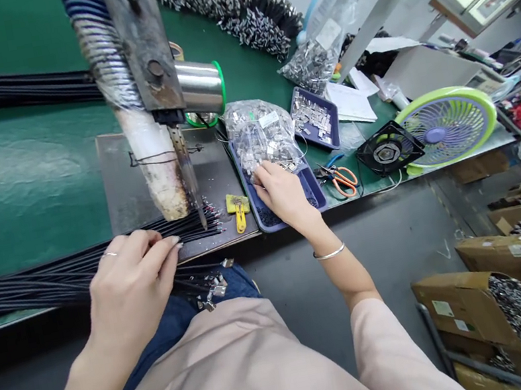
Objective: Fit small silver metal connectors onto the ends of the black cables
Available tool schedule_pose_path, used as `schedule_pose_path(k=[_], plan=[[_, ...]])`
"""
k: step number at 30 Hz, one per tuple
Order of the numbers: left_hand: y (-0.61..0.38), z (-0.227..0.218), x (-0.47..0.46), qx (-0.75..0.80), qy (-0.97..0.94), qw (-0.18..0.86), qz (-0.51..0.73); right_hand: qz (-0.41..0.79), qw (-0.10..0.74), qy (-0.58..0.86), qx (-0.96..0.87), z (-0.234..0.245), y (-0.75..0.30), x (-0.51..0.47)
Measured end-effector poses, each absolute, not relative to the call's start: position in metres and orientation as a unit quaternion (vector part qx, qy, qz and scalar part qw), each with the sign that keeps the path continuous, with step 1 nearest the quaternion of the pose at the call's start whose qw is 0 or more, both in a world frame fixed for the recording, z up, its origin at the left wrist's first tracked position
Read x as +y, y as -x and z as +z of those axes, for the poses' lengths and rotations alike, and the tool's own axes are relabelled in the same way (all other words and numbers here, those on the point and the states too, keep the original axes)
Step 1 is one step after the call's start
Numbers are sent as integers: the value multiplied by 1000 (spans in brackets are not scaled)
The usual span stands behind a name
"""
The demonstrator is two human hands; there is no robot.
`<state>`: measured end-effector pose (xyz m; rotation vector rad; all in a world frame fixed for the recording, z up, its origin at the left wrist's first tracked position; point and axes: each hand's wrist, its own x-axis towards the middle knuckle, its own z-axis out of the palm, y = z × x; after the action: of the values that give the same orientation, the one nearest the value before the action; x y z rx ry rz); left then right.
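Observation:
My left hand (pixel 128 289) lies over a bundle of black cables (pixel 39 284), thumb and fingers pinched around cable near the stripped ends. Several finished-looking ends with metal connectors (pixel 214 289) hang below the table edge. Inside a blue tray (pixel 317 190), my right hand (pixel 283 194) has its fingers closed beside a clear bag of metal connectors (pixel 263 128); whatever the fingertips hold is hidden. Between the hands, a soldering iron (pixel 190 177) points down above the cable ends, next to a white-wrapped hose (pixel 154 163).
A yellow cutter (pixel 240 215) lies left of the tray. Orange-handled pliers (pixel 345 181), a second connector tray (pixel 315 118), a small black fan (pixel 388 149) and a green fan (pixel 450 124) stand to the right. Behind the iron is a solder spool (pixel 201 86).

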<state>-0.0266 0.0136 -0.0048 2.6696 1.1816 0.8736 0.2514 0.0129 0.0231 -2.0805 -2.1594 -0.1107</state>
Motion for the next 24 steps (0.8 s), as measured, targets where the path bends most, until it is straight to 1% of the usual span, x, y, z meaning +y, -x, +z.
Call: schedule_pose_path(k=[4,8,10,13,16,19,21,24], plan=[[24,-12,21,366,-878,-39,305,-33,84,698,-710,20,-253,0],[19,-11,27,383,-876,-66,285,-31,102,695,-711,21,-256,-12],[18,-10,26,389,-875,-50,282,-25,116,693,-711,21,-257,-15],[21,-10,20,383,-865,14,323,-5,150,682,-716,20,-259,-19],[25,-13,12,366,-849,56,378,4,219,672,-707,23,-261,-25],[29,-13,8,350,-851,89,381,-41,284,696,-658,30,-264,-32],[31,-12,6,335,-855,106,382,-69,286,723,-625,34,-268,-35],[30,-8,7,290,-871,158,364,-65,257,751,-605,35,-270,-35]])
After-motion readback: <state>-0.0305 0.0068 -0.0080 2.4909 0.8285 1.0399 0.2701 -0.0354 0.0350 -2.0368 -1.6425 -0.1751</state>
